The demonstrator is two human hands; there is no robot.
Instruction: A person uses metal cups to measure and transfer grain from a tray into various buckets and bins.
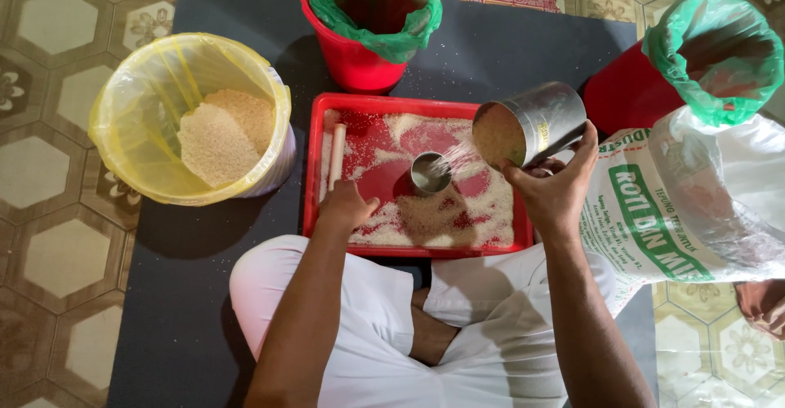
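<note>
A: Centre of the frame. The right hand (pixel 556 191) wraps its fingers around a large metal can (pixel 531 126), tipped mouth-left so pale grain streams into the small metal cup (pixel 430 172).

B: Why the red tray (pixel 327 105)?

A: It sits under the cup and catches spilled grain. The left hand (pixel 345 208) rests on the tray's near edge, fingers loosely curled, holding nothing (a white stick (pixel 336 156) lies just beyond it).

B: The can's look?

A: Shiny, cylindrical, nearly full.
</note>
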